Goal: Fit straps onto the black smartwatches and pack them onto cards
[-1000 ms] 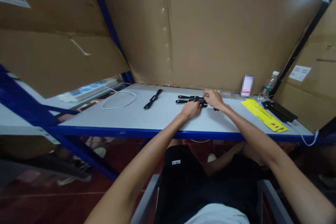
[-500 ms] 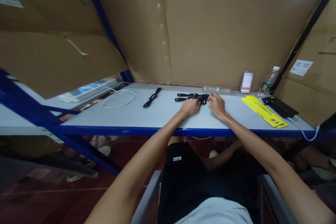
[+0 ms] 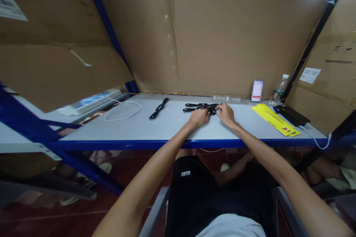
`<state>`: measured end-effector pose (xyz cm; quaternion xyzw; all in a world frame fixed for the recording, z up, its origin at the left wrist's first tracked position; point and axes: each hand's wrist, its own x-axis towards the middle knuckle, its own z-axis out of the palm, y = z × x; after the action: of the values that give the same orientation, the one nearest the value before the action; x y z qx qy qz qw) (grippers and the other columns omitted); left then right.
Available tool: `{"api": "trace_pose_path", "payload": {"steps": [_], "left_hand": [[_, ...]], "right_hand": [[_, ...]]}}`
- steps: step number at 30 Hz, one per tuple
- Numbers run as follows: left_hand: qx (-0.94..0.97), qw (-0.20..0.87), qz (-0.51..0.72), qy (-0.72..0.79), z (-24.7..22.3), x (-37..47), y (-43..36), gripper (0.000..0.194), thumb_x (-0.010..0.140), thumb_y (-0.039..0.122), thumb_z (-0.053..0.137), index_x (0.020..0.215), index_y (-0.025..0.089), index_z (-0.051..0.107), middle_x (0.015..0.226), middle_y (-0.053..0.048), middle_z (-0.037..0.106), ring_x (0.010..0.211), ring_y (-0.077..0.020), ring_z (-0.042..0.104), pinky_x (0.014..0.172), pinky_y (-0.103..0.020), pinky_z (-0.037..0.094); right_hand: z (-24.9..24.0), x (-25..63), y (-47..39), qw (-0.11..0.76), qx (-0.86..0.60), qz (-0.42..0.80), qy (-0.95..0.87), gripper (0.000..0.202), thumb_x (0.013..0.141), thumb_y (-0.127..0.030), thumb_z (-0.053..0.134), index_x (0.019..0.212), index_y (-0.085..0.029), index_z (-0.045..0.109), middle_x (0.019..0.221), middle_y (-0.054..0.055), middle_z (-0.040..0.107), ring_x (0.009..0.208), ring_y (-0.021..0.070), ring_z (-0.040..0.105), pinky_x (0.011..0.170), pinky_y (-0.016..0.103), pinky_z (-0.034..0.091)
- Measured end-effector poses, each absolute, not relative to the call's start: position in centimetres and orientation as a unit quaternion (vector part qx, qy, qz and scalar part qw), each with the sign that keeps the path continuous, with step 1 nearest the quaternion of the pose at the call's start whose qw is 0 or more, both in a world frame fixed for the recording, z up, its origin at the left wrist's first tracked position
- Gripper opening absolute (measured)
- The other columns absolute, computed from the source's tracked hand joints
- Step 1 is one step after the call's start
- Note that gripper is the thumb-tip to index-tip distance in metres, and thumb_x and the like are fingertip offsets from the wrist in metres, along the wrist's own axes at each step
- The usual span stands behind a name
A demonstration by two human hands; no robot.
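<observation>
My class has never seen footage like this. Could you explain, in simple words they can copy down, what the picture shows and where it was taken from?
There is no robot here: a seated person works with two bare hands. A camera on their head looks forward and down, so we see their own arms.

The left hand and right hand touch a bunch of black long-handled objects; how firmly either grips is too small to tell. On the table, a separate black object lies to the left, beside a looped white cable. To the right are yellow printed strips and a plastic bottle.
</observation>
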<state>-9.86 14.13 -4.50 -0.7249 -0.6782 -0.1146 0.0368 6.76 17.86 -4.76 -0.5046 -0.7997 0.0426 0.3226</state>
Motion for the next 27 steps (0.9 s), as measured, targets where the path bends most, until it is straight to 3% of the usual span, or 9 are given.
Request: {"api": "trace_pose_path", "payload": {"steps": [2, 6, 8, 14, 20, 27], "left_hand": [[-0.725, 0.036, -0.115, -0.678, -4.6, -9.9, 14.2, 0.045, 0.103, 0.039, 0.035, 0.119, 0.016, 0.071, 0.117, -0.019, 0.074, 0.109, -0.0330, 0.070, 0.093, -0.042, 0.052], [-0.725, 0.039, -0.118, -0.677, -4.6, -9.9, 14.3, 0.043, 0.103, 0.038, 0.037, 0.117, 0.016, 0.071, 0.117, -0.019, 0.074, 0.111, -0.0325, 0.070, 0.093, -0.041, 0.052], [-0.724, 0.040, -0.118, -0.679, -4.7, -9.9, 14.2, 0.043, 0.103, 0.038, 0.037, 0.117, 0.017, 0.071, 0.117, -0.019, 0.074, 0.111, -0.0324, 0.070, 0.093, -0.041, 0.052], [-0.724, 0.041, -0.115, -0.679, -4.6, -9.8, 14.1, 0.043, 0.103, 0.038, 0.036, 0.117, 0.016, 0.071, 0.117, -0.019, 0.074, 0.110, -0.0328, 0.070, 0.093, -0.041, 0.052], [-0.726, 0.045, -0.111, -0.678, -4.4, -9.8, 13.9, 0.044, 0.103, 0.037, 0.036, 0.117, 0.015, 0.071, 0.116, -0.020, 0.074, 0.110, -0.0330, 0.070, 0.093, -0.041, 0.052], [-0.724, 0.041, -0.109, -0.680, -4.4, -9.7, 14.0, 0.042, 0.103, 0.038, 0.037, 0.116, 0.017, 0.071, 0.117, -0.019, 0.074, 0.111, -0.0325, 0.070, 0.094, -0.041, 0.052]], "right_hand": [[-4.7, 6.8, 17.8, 0.311, -0.508, 0.038, -0.803, 0.046, 0.088, -0.004, 0.047, 0.115, -0.027, 0.077, 0.114, 0.005, 0.069, 0.103, 0.0202, 0.063, 0.086, 0.028, 0.047], [-4.5, 6.8, 17.3, 0.294, -0.457, 0.031, -0.839, 0.037, 0.088, -0.005, 0.047, 0.086, -0.023, 0.079, 0.108, 0.005, 0.068, 0.103, 0.0189, 0.063, 0.087, 0.026, 0.046], [-4.3, 6.8, 17.1, 0.305, -0.476, 0.024, -0.824, 0.037, 0.091, -0.007, 0.045, 0.080, -0.022, 0.077, 0.105, 0.005, 0.068, 0.099, 0.0186, 0.063, 0.085, 0.026, 0.046], [-4.6, 6.8, 17.5, 0.300, -0.533, 0.012, -0.791, 0.038, 0.094, -0.009, 0.047, 0.112, -0.024, 0.076, 0.117, 0.007, 0.069, 0.102, 0.0211, 0.065, 0.086, 0.028, 0.047], [-5.2, 6.6, 18.0, 0.276, -0.496, 0.014, -0.823, 0.027, 0.094, -0.023, 0.058, 0.112, -0.026, 0.077, 0.116, 0.007, 0.069, 0.101, 0.0222, 0.065, 0.086, 0.030, 0.048], [-5.1, 6.9, 18.2, 0.315, -0.485, 0.036, -0.815, 0.039, 0.088, -0.006, 0.048, 0.099, -0.027, 0.079, 0.113, 0.003, 0.067, 0.104, 0.0194, 0.063, 0.089, 0.027, 0.047]]}}
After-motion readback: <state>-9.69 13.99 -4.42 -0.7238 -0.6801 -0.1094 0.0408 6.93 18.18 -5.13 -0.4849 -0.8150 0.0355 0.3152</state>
